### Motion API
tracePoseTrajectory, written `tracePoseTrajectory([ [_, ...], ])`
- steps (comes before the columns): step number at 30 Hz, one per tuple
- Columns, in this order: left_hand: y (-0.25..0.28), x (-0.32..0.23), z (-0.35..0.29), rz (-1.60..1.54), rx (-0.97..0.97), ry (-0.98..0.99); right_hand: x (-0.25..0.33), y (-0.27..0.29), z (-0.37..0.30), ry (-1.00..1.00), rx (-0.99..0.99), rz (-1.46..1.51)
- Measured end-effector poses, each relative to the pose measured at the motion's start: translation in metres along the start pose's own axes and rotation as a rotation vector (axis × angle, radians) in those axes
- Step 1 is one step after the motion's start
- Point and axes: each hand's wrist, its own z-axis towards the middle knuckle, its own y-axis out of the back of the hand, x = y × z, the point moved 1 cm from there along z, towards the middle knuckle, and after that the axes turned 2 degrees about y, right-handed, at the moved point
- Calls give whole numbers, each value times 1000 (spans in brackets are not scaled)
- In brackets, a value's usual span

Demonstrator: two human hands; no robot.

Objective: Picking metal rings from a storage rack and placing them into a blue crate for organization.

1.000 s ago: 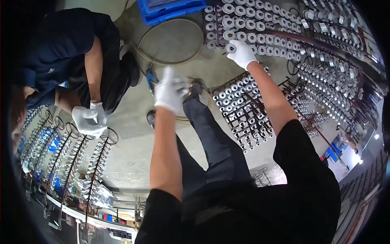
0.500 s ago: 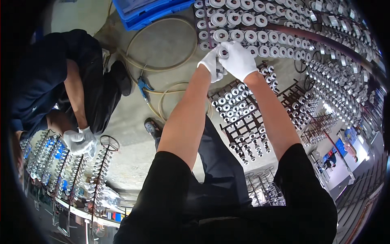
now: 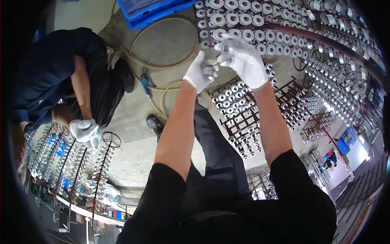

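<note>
My right hand [image 3: 248,64], in a white glove, pinches a grey metal ring [image 3: 227,47] between thumb and fingers, in front of the hanging rows of rings. To its left and a little lower, my left hand [image 3: 197,75], also gloved in white, has its thumb raised and its fingers curled around a small grey metal piece [image 3: 207,70], whose exact shape is partly hidden. The two hands are slightly apart. Behind them hang several rows of similar flanged rings [image 3: 232,19] on a dark rack.
A blue crate [image 3: 156,12] lies at the far side, near a coiled hose [image 3: 162,69] with a blue air gun [image 3: 145,82]. Lower racks of rings [image 3: 239,132] stand right of my legs. At left, a person [image 3: 48,77] with gloved hands bends over racks of small parts [image 3: 99,173].
My hands have drawn apart: the left moved left and down, the right slightly right, keeping the ring. The person at left shifted their gloved hands a little.
</note>
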Motion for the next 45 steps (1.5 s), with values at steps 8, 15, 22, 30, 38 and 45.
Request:
tracePoseTrajectory([
  [8, -3, 23, -190, -390, 337, -489, 23, -95, -38, -160, 261, 1026],
  [15, 2, 34, -301, -450, 539, -711, 34, -165, -73, -242, 289, 941],
  [22, 34, 55, -373, -534, 608, -834, 22, -226, -113, -305, 324, 866],
  [30, 83, 72, -436, -501, 579, -981, 3, -296, -151, -368, 303, 851],
  [38, 116, 90, -468, -440, 563, -986, -11, -342, -173, -381, 380, 876],
  [45, 114, 102, -476, -494, 687, -861, -13, -359, -183, -403, 356, 869],
])
